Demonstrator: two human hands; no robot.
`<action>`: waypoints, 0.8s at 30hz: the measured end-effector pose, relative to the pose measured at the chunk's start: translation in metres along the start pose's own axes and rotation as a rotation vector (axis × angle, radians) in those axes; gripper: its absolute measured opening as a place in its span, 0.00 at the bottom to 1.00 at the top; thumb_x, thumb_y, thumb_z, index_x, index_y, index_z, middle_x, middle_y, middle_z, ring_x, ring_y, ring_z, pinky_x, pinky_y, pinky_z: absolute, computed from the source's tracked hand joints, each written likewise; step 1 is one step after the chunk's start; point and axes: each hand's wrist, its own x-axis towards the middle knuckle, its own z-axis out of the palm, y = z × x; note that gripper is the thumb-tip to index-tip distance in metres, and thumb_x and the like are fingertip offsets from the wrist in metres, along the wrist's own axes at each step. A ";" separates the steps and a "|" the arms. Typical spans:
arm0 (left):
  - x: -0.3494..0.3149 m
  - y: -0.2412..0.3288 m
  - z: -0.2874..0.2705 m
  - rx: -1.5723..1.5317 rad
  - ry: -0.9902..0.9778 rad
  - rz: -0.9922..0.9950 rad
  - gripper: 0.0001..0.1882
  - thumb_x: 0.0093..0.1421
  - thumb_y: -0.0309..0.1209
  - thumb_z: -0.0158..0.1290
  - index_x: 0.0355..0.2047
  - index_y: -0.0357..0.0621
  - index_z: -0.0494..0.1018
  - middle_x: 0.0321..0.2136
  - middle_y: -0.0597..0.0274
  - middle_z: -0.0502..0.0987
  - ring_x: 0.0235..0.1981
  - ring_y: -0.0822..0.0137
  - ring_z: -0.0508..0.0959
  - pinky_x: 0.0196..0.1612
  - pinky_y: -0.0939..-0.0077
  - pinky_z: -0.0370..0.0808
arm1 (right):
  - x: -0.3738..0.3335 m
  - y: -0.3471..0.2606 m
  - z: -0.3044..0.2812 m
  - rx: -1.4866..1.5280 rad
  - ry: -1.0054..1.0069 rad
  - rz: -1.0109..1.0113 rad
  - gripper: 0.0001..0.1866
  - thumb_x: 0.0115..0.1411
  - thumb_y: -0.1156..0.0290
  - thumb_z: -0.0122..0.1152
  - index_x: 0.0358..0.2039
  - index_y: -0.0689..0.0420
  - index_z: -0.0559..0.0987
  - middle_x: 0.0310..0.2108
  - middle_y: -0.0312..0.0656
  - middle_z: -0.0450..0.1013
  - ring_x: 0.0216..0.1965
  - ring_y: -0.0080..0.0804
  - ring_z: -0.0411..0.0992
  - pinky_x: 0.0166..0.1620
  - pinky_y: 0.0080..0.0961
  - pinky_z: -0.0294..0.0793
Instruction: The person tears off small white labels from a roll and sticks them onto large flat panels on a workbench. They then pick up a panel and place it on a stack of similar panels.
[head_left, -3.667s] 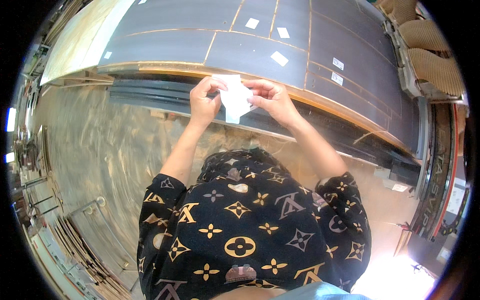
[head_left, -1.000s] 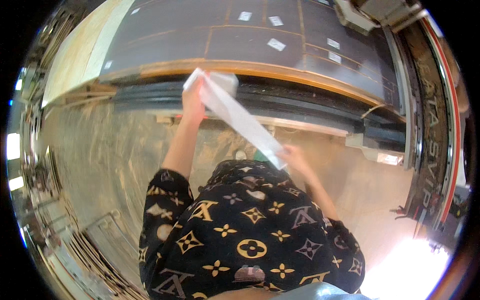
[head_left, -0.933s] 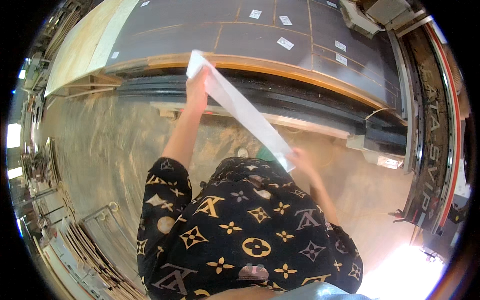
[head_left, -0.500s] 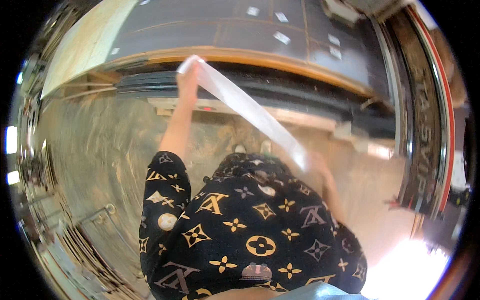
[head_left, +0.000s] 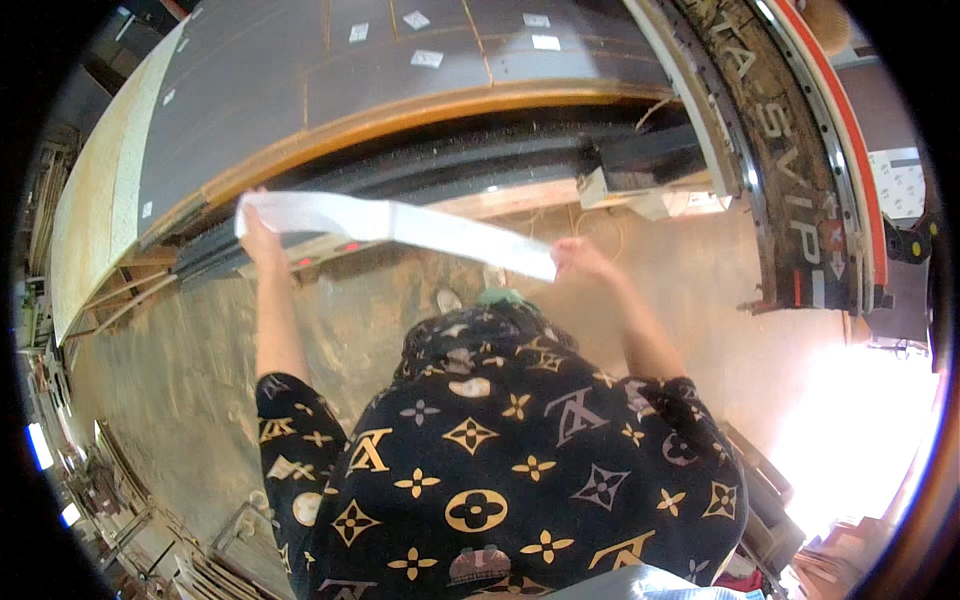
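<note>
Though apart, both hands (head_left: 262, 240) (head_left: 585, 259) forward.

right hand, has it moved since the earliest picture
Yes: the right hand has moved rightward, nearer in view to the pale box at the table's front edge.

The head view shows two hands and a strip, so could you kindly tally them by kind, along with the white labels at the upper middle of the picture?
Hands (left hand, right hand): 2
White strip: 1
White labels at the upper middle: 5
Total: 8
</note>
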 end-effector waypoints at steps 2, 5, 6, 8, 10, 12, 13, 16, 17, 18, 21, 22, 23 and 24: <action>-0.028 -0.014 0.020 0.054 -0.030 0.038 0.18 0.63 0.35 0.36 0.49 0.39 0.64 0.44 0.59 0.71 0.46 0.65 0.71 0.49 0.72 0.67 | -0.008 -0.010 0.012 0.079 -0.110 -0.064 0.10 0.55 0.69 0.55 0.35 0.60 0.75 0.27 0.35 0.73 0.27 0.21 0.71 0.30 0.19 0.72; -0.095 -0.051 0.053 0.299 -0.320 0.043 0.16 0.61 0.38 0.39 0.41 0.41 0.70 0.35 0.63 0.73 0.37 0.70 0.72 0.42 0.74 0.68 | -0.022 -0.029 0.036 0.213 -0.162 -0.054 0.10 0.55 0.68 0.56 0.34 0.60 0.75 0.26 0.36 0.73 0.27 0.22 0.71 0.30 0.19 0.72; -0.122 -0.068 0.068 0.391 -0.529 0.040 0.17 0.61 0.38 0.38 0.42 0.40 0.69 0.37 0.62 0.73 0.38 0.69 0.72 0.43 0.75 0.67 | -0.026 -0.034 0.038 0.185 -0.167 -0.123 0.10 0.55 0.68 0.56 0.34 0.60 0.75 0.26 0.36 0.72 0.27 0.21 0.70 0.30 0.18 0.72; -0.173 -0.097 0.084 0.470 -0.682 -0.165 0.21 0.62 0.40 0.36 0.47 0.39 0.67 0.40 0.61 0.73 0.41 0.67 0.72 0.46 0.73 0.66 | -0.032 -0.046 0.058 0.237 -0.160 -0.164 0.09 0.54 0.69 0.56 0.33 0.60 0.76 0.25 0.34 0.72 0.26 0.19 0.69 0.30 0.15 0.68; -0.214 -0.119 0.097 0.348 -0.828 -0.400 0.23 0.62 0.44 0.37 0.48 0.38 0.66 0.41 0.61 0.73 0.43 0.67 0.71 0.47 0.72 0.66 | -0.035 -0.054 0.074 0.276 -0.130 -0.177 0.09 0.53 0.68 0.56 0.33 0.61 0.76 0.25 0.33 0.72 0.25 0.18 0.68 0.29 0.15 0.67; -0.244 -0.128 0.102 0.203 -0.709 -0.733 0.27 0.61 0.48 0.37 0.49 0.38 0.65 0.42 0.59 0.72 0.45 0.68 0.71 0.47 0.73 0.66 | -0.038 -0.056 0.087 0.380 -0.059 -0.215 0.11 0.53 0.68 0.56 0.35 0.59 0.75 0.27 0.33 0.72 0.27 0.17 0.67 0.31 0.15 0.66; -0.254 -0.128 0.103 0.087 -0.684 -0.751 0.26 0.61 0.47 0.39 0.49 0.38 0.65 0.41 0.59 0.72 0.44 0.68 0.71 0.46 0.74 0.67 | -0.040 -0.055 0.091 0.330 0.000 -0.155 0.11 0.53 0.68 0.57 0.35 0.59 0.76 0.27 0.33 0.72 0.27 0.16 0.68 0.31 0.15 0.66; -0.269 -0.116 0.104 0.024 -0.679 -0.789 0.24 0.58 0.44 0.45 0.48 0.38 0.65 0.40 0.60 0.72 0.40 0.70 0.72 0.42 0.76 0.68 | -0.050 -0.046 0.093 0.301 0.144 -0.286 0.08 0.52 0.71 0.57 0.31 0.61 0.77 0.22 0.32 0.72 0.23 0.15 0.66 0.26 0.15 0.66; -0.271 -0.110 0.106 0.138 -0.764 -0.722 0.23 0.58 0.42 0.47 0.47 0.38 0.66 0.39 0.61 0.73 0.38 0.71 0.73 0.40 0.77 0.69 | -0.055 -0.042 0.090 0.290 0.160 -0.291 0.09 0.51 0.70 0.58 0.30 0.62 0.76 0.22 0.33 0.72 0.23 0.16 0.67 0.27 0.16 0.66; -0.272 -0.105 0.108 0.254 -0.849 -0.649 0.22 0.57 0.40 0.49 0.46 0.37 0.67 0.38 0.62 0.73 0.36 0.72 0.73 0.39 0.78 0.69 | -0.061 -0.038 0.087 0.231 0.184 -0.274 0.09 0.51 0.70 0.58 0.30 0.62 0.76 0.22 0.34 0.73 0.23 0.16 0.67 0.27 0.16 0.66; -0.279 -0.093 0.118 0.368 -0.893 -0.528 0.15 0.55 0.34 0.51 0.39 0.37 0.71 0.28 0.67 0.74 0.27 0.77 0.71 0.29 0.82 0.68 | -0.079 -0.027 0.076 0.242 0.168 -0.200 0.09 0.50 0.69 0.59 0.29 0.62 0.76 0.22 0.35 0.73 0.23 0.17 0.68 0.26 0.17 0.67; -0.283 -0.092 0.121 0.362 -0.904 -0.491 0.14 0.56 0.34 0.50 0.38 0.37 0.72 0.27 0.67 0.74 0.26 0.77 0.71 0.28 0.82 0.68 | -0.086 -0.023 0.073 0.192 0.211 -0.245 0.10 0.50 0.69 0.59 0.30 0.62 0.76 0.22 0.35 0.73 0.23 0.17 0.68 0.26 0.18 0.67; -0.288 -0.091 0.124 0.407 -0.892 -0.462 0.13 0.56 0.34 0.50 0.37 0.37 0.72 0.26 0.68 0.74 0.25 0.78 0.70 0.27 0.82 0.68 | -0.091 -0.020 0.071 0.159 0.234 -0.270 0.10 0.49 0.69 0.60 0.30 0.62 0.76 0.22 0.36 0.73 0.23 0.17 0.68 0.26 0.18 0.67; -0.294 -0.091 0.128 0.434 -0.883 -0.448 0.13 0.56 0.33 0.49 0.37 0.37 0.72 0.26 0.68 0.73 0.25 0.78 0.70 0.27 0.82 0.67 | -0.097 -0.016 0.069 0.135 0.237 -0.251 0.10 0.49 0.69 0.60 0.30 0.62 0.76 0.23 0.36 0.73 0.24 0.18 0.69 0.26 0.18 0.68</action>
